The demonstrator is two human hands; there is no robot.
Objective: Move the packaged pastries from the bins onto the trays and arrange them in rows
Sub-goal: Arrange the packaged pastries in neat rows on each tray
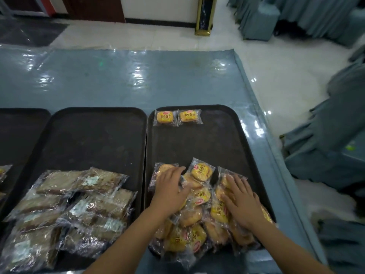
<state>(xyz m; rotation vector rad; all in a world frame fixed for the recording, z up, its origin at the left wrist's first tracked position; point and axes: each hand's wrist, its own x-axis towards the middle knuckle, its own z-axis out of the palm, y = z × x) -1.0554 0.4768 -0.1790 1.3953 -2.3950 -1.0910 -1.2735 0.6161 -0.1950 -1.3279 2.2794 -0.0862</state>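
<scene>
Two small yellow packaged buns (165,117) lie side by side at the far left corner of the right black tray (221,139). A loose pile of the same yellow bun packets (201,172) covers this tray's near end. My left hand (170,191) rests flat on the pile's left side with fingers spread. Over on the pile's right side, my right hand (240,200) lies flat as well. The middle black tray (94,135) holds a heap of brown packaged pastries (79,206) at its near end.
A third black tray (17,131) sits at the left edge with a packet just showing. All trays stand on a blue table under clear plastic (126,80). Blue-covered chairs (331,139) stand to the right, past the table's edge.
</scene>
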